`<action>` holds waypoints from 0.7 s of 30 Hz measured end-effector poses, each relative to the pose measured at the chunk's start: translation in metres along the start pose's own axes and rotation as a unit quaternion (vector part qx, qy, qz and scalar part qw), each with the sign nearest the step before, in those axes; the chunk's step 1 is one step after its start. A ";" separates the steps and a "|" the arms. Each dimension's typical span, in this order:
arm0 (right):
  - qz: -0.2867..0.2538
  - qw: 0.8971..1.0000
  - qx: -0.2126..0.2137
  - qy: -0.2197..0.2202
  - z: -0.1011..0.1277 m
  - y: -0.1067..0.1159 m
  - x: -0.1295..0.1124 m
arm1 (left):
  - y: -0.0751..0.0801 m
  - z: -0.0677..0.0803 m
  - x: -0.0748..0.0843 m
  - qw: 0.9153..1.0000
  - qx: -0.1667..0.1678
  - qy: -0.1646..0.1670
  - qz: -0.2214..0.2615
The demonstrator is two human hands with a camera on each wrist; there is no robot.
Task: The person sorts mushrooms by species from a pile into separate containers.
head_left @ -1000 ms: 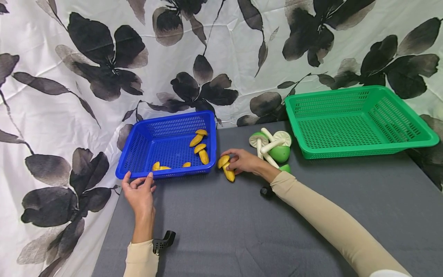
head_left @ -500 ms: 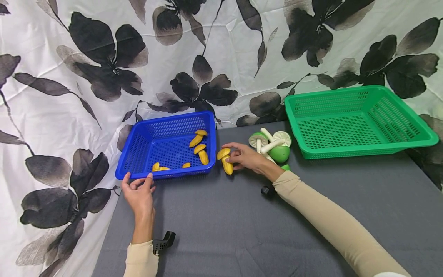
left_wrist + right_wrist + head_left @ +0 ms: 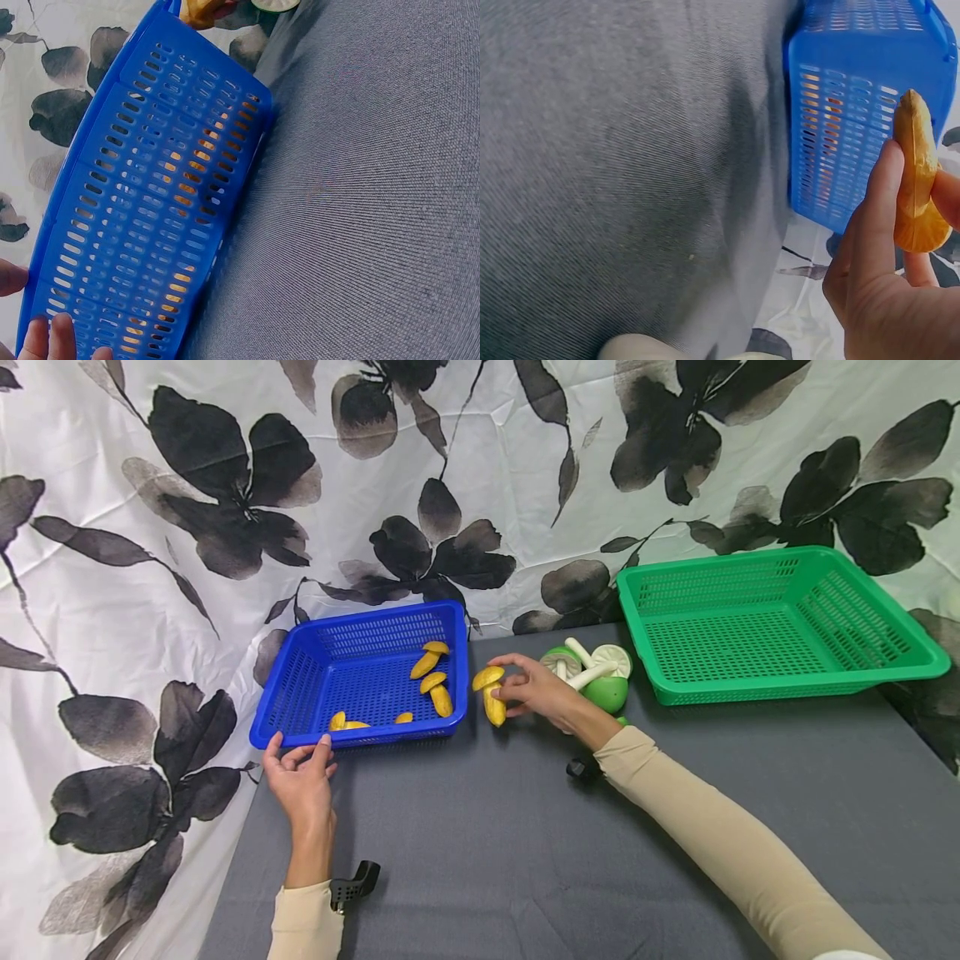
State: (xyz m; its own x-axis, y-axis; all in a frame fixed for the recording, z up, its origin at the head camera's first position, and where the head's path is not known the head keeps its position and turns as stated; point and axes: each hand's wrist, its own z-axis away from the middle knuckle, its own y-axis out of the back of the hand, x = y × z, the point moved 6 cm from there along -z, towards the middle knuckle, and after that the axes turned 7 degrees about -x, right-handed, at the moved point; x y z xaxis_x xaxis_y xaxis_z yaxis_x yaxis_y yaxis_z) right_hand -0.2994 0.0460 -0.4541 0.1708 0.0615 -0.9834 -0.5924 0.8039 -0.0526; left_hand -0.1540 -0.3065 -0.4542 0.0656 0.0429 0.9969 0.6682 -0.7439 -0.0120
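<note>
In the head view my right hand (image 3: 536,689) pinches a yellow toy mushroom (image 3: 493,697) just outside the blue basket's right side. Its cap points up and its stem down. The right wrist view shows this mushroom (image 3: 915,169) between the thumb and fingers. My left hand (image 3: 300,781) holds the near-left rim of the blue basket (image 3: 360,631); in the left wrist view some fingertips (image 3: 62,334) rest against the perforated outer wall. Inside the basket lie several yellow mushrooms (image 3: 437,695), those by the near wall partly hidden.
Right of my right hand lies a pile of green-capped white-stemmed mushrooms (image 3: 606,693), partly covered by that hand. A green basket (image 3: 787,689) stands at the back right of the grey table (image 3: 480,852). Floral cloth (image 3: 480,485) hangs behind.
My right hand has raised the yellow mushroom from the table and moved it slightly away from me, its stem turning more upright. The left hand and both baskets stay put.
</note>
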 end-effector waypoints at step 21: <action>-0.014 0.999 0.013 0.026 -0.008 0.003 -0.032 | -0.001 0.000 0.001 1.000 -0.007 0.010 -0.012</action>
State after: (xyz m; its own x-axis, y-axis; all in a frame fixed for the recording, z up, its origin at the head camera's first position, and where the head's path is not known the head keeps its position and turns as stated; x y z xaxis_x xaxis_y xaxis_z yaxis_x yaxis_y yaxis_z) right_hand -0.3130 0.0422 -0.4237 0.1463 0.0078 -0.9892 -0.5669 0.8202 -0.0773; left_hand -0.1550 -0.3059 -0.4535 0.0344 0.0473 0.9983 0.6588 -0.7522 0.0129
